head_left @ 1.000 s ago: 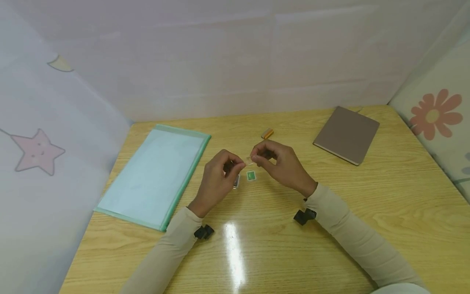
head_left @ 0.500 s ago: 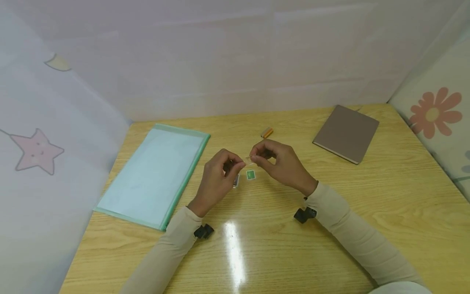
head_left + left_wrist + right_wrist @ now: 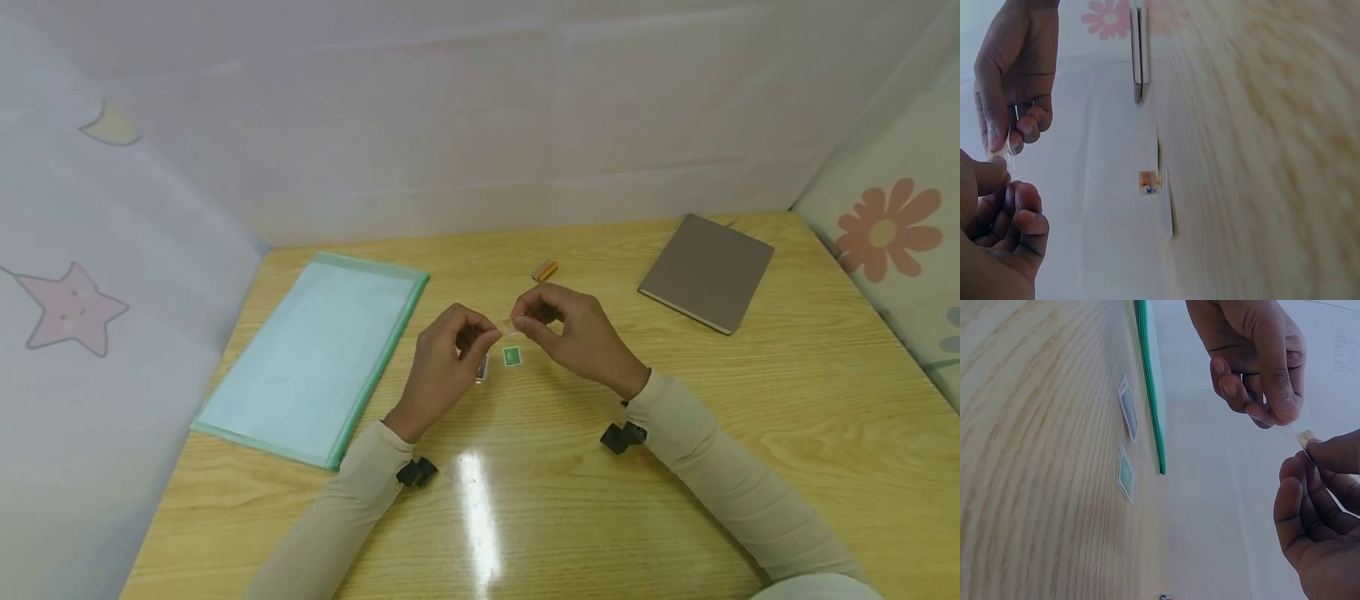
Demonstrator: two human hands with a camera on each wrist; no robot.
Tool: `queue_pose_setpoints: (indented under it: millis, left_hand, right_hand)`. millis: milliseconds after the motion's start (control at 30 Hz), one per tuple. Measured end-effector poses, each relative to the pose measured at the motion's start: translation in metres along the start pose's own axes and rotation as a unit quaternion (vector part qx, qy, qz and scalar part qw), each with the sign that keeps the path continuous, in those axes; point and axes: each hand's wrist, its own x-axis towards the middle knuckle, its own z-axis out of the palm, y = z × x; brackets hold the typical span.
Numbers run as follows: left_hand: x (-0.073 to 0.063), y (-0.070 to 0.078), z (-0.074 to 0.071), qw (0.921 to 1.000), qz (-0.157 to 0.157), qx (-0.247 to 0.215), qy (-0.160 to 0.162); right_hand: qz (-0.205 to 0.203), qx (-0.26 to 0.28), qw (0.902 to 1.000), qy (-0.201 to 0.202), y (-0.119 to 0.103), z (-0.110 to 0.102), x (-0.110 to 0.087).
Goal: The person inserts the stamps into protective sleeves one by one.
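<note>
My left hand point(image 3: 450, 358) pinches a small clear plastic film point(image 3: 1284, 429) between thumb and fingertips. Opposite it, my right hand point(image 3: 572, 337) pinches a tiny tan piece point(image 3: 1307, 435), which meets the film; whether it lies inside the film I cannot tell. Both hands are raised above the table, fingertips nearly touching. On the wood beneath them lies a green stamp point(image 3: 512, 357) with a white border. Beside it is a dark stamp point(image 3: 482, 369), partly hidden by the left hand in the head view.
A clear folder with green edging point(image 3: 315, 358) lies on the left of the wooden table point(image 3: 540, 500). A brown notebook point(image 3: 708, 275) is at the back right. Behind the right hand sits a small orange and grey object point(image 3: 545, 270). Fabric walls point(image 3: 450, 125) enclose the table's back and sides.
The tan piece shows more between the fingertips than a second ago. Both hands keep nearly the same place; the stamps have not moved.
</note>
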Motion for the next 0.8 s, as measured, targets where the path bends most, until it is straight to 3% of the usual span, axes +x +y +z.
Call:
queue_pose_setpoints:
  millis: [467,800]
  left_hand:
    - [0.0001,0.0019,-0.0016,0.9998,0.005,0.01,-0.017]
    - [0.0006,0.0027,-0.0014,1.0,0.0,0.006,0.001]
  right_hand:
    - [-0.015,-0.005,0.9998,-0.012,-0.0009,0.0001,0.0]
    - [-0.022,0.016,0.9994,-0.02,-0.0009,-0.0001,0.0006]
